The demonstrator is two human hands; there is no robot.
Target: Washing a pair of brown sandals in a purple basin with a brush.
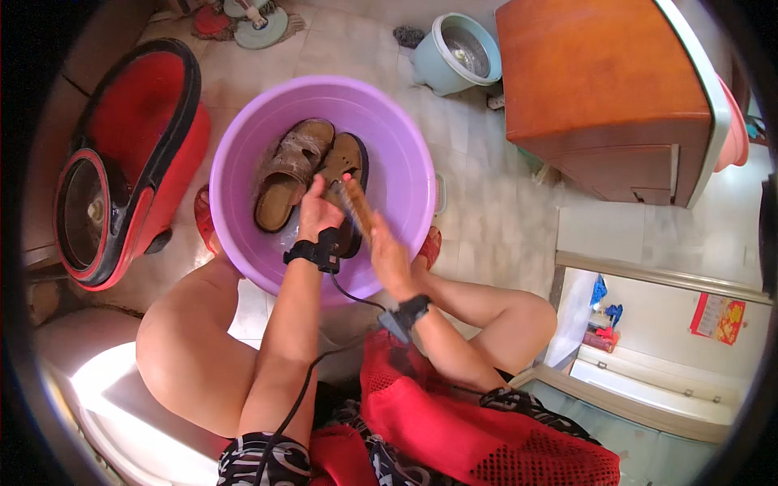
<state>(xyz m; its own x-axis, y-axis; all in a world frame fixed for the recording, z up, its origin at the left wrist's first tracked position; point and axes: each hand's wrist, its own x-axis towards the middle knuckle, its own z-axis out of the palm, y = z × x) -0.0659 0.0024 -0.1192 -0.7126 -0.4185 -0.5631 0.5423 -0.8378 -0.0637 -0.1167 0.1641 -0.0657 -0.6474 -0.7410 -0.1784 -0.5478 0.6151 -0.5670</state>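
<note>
Two brown clog-style shoes lie in a purple plastic basin (406, 146) between my feet. The left shoe (295, 159) has pale foam over its upper and an open heel. My left hand (319, 215) grips the side of the right shoe (347, 155), its thumb up; its other fingers are partly hidden. In my right hand (389, 261) is a scrubbing brush (357, 209), slightly blurred, angled over the right shoe's middle. Some wet suds show at the bottom of the basin. Both wrists wear black straps with devices and a cable.
A red mop bucket (194, 136) with a spinner stands to the left, a light blue one (424, 58) at the back right. Mop heads (261, 30) lie at the far left. A brown wooden cabinet (602, 67) stands right. Red cloth (437, 419) covers my lap.
</note>
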